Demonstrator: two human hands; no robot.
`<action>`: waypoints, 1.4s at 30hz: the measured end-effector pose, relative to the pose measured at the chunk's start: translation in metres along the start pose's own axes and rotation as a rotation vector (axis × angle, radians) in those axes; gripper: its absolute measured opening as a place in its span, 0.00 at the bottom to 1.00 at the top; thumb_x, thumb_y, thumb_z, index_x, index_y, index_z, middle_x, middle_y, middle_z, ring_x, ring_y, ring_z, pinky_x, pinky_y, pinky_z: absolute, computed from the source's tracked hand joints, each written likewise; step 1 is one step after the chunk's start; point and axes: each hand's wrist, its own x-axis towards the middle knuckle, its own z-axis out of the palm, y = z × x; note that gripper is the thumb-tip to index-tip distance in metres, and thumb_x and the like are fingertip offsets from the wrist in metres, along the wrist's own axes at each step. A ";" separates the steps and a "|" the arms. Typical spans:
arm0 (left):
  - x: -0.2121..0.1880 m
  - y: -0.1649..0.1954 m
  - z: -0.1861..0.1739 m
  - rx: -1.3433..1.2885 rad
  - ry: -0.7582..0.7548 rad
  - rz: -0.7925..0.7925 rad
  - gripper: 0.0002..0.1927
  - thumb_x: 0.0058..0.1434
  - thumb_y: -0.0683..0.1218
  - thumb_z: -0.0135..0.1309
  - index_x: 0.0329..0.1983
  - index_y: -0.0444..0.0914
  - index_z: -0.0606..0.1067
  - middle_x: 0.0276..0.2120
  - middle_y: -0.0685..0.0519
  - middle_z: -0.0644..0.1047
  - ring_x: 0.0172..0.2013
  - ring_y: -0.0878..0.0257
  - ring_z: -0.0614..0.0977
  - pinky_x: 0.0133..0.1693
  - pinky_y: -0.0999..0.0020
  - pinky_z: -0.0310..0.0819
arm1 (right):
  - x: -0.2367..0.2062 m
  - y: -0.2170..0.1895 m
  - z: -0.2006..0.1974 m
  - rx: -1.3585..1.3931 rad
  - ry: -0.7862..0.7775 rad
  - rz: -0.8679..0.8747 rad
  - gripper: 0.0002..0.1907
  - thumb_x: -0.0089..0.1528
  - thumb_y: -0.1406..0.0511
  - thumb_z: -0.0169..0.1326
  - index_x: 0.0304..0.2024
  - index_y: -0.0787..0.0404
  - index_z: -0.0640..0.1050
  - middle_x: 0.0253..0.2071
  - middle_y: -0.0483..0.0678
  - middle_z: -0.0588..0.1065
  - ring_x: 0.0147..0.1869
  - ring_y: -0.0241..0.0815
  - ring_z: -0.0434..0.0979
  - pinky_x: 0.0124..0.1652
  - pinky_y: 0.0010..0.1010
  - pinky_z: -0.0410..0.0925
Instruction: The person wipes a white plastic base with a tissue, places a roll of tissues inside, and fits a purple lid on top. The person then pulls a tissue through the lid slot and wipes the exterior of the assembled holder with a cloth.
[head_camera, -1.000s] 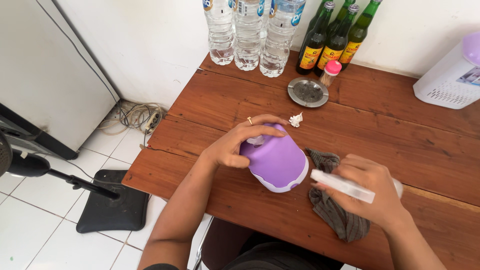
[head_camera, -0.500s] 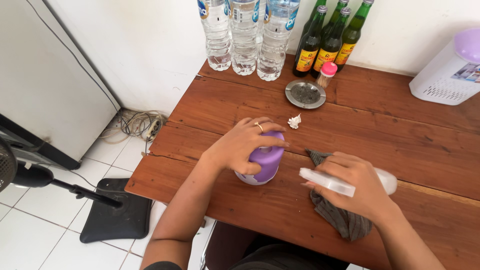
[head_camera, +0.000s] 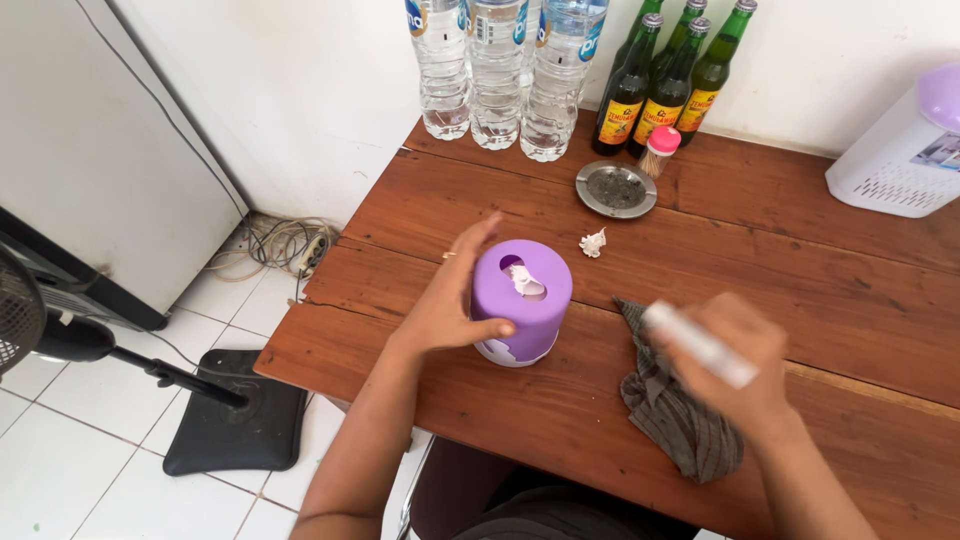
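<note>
Left hand (head_camera: 447, 305) steadies upright purple tissue holder (head_camera: 520, 300) on table (head_camera: 800, 290); right hand (head_camera: 735, 355), blurred, grips white spray bottle (head_camera: 700, 345) above grey cloth (head_camera: 675, 410). Cleaning step.

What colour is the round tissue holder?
Purple, on the round plastic tissue holder; head view shows it best.
</note>
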 end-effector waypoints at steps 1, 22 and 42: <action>-0.002 -0.002 0.003 0.007 -0.018 -0.036 0.63 0.48 0.61 0.72 0.79 0.36 0.51 0.76 0.38 0.57 0.76 0.44 0.60 0.74 0.49 0.54 | -0.003 0.013 0.000 -0.021 0.056 0.049 0.05 0.59 0.69 0.64 0.37 0.65 0.82 0.31 0.49 0.76 0.32 0.42 0.76 0.30 0.31 0.68; 0.001 -0.013 0.026 -0.026 -0.098 0.013 0.49 0.51 0.60 0.71 0.73 0.40 0.64 0.72 0.39 0.65 0.72 0.43 0.68 0.71 0.50 0.62 | -0.009 0.056 -0.003 0.073 0.794 0.114 0.21 0.78 0.52 0.48 0.62 0.61 0.67 0.61 0.52 0.66 0.62 0.46 0.70 0.62 0.37 0.66; -0.003 0.003 0.041 -0.035 -0.153 0.061 0.45 0.55 0.63 0.65 0.71 0.37 0.67 0.69 0.39 0.68 0.70 0.44 0.70 0.70 0.52 0.65 | 0.074 -0.036 0.023 0.748 0.064 0.287 0.07 0.72 0.67 0.53 0.42 0.66 0.76 0.47 0.50 0.76 0.51 0.35 0.76 0.51 0.26 0.70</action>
